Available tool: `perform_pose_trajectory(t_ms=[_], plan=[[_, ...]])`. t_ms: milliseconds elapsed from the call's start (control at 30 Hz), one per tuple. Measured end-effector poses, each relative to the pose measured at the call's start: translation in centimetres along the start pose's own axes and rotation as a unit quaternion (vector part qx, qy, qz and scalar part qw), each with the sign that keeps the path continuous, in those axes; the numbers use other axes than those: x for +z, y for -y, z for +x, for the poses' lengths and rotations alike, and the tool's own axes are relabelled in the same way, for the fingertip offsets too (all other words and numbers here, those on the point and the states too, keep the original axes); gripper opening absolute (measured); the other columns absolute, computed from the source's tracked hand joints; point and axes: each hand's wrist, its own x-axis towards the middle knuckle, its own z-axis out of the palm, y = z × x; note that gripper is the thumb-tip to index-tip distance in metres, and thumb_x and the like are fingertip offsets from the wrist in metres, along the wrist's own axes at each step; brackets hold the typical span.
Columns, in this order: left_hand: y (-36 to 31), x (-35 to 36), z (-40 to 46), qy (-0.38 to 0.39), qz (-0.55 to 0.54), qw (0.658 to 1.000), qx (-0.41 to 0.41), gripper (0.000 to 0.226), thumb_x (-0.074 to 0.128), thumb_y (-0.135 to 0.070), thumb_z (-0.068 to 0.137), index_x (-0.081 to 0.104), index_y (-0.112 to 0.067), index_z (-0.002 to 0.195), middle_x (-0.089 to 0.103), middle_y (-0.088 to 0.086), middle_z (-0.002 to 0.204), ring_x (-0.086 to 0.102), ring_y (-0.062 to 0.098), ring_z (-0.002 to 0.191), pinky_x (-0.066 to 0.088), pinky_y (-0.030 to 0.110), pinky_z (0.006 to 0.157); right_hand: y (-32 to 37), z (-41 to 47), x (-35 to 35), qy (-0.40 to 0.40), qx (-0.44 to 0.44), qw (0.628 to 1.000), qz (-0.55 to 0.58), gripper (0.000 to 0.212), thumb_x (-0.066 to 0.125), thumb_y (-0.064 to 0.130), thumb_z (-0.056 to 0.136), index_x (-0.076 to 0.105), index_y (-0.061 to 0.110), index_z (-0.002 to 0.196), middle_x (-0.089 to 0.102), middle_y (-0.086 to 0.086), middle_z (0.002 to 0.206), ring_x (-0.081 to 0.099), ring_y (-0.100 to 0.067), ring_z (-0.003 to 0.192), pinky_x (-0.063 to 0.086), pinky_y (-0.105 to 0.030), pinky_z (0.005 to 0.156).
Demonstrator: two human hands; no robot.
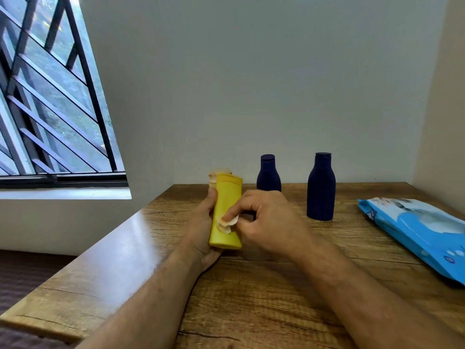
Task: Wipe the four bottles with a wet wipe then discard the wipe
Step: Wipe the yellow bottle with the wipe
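My left hand (201, 230) grips the yellow bottle (226, 210) from its left side, thumb up along its edge, holding it above the wooden tabletop (276, 298). My right hand (261, 217) pinches a crumpled white wet wipe (227, 224) and presses it with the forefinger against the yellow bottle's front. Directly behind the yellow bottle, a pale bottle (216, 176) peeks out, mostly hidden. Right of the yellow bottle stand a small dark blue bottle (268, 175) and, further right, a taller dark blue bottle (321, 187). Far right of the yellow bottle lies the blue wipes pack (417, 230)
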Motion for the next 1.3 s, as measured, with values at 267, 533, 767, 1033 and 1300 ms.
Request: perform_pose_trajectory(t_ms=[267, 533, 767, 1033, 1300], plan=[[-0.1, -0.5, 0.5, 0.01, 0.0, 1.0, 0.013, 0.063, 0.053, -0.06, 0.091, 0.068, -0.006, 0.119, 0.072, 0.021, 0.111, 0.07, 0.034, 0.101, 0.051, 0.052, 0.097, 0.3, 0.1, -0.3, -0.006, 0.027, 0.993, 0.115, 0.011, 0.074, 0.016, 0.085, 0.079, 0.026, 0.085, 0.072, 0.012, 0.079, 0.068, -0.006, 0.071, 0.056, -0.019, 0.064], [0.1, -0.5, 0.4, 0.032, -0.001, 0.998, 0.049, 0.053, 0.054, -0.054, 0.089, 0.072, -0.011, 0.113, 0.074, 0.016, 0.104, 0.072, 0.026, 0.088, 0.057, 0.044, 0.086, -0.4, 0.0, -0.7, -0.11, 0.06, 0.971, 0.203, 0.007, 0.074, 0.016, 0.086, 0.077, 0.022, 0.087, 0.073, 0.011, 0.093, 0.07, -0.004, 0.083, 0.056, -0.015, 0.068], [-0.4, -0.4, 0.3, -0.007, -0.039, 0.999, 0.025, 0.061, 0.058, -0.058, 0.089, 0.07, -0.008, 0.12, 0.067, 0.012, 0.101, 0.068, 0.024, 0.09, 0.06, 0.041, 0.081, -0.4, -0.4, 0.3, 0.085, 0.035, 0.995, 0.047, 0.014, 0.071, 0.015, 0.086, 0.079, 0.026, 0.088, 0.07, 0.016, 0.079, 0.067, -0.003, 0.071, 0.06, -0.025, 0.069], [-0.4, 0.8, -0.3, -0.045, -0.005, 0.999, 0.006, 0.052, 0.039, -0.051, 0.103, 0.067, -0.01, 0.116, 0.078, 0.015, 0.095, 0.076, 0.025, 0.081, 0.061, 0.038, 0.072, -1.0, 0.5, 0.1, -0.123, 0.081, 0.98, 0.136, 0.006, 0.076, 0.027, 0.084, 0.078, 0.026, 0.089, 0.072, 0.016, 0.087, 0.065, 0.005, 0.085, 0.052, -0.012, 0.071], [-1.0, 0.1, 0.5, -0.056, -0.161, 0.985, -0.009, 0.048, 0.041, -0.04, 0.105, 0.06, 0.002, 0.119, 0.072, 0.014, 0.084, 0.068, 0.02, 0.071, 0.062, 0.034, 0.069, -1.4, 0.9, -1.2, -0.191, 0.174, 0.904, 0.341, 0.011, 0.075, 0.015, 0.085, 0.075, 0.017, 0.095, 0.075, 0.0, 0.089, 0.072, -0.016, 0.086, 0.057, -0.026, 0.07]])
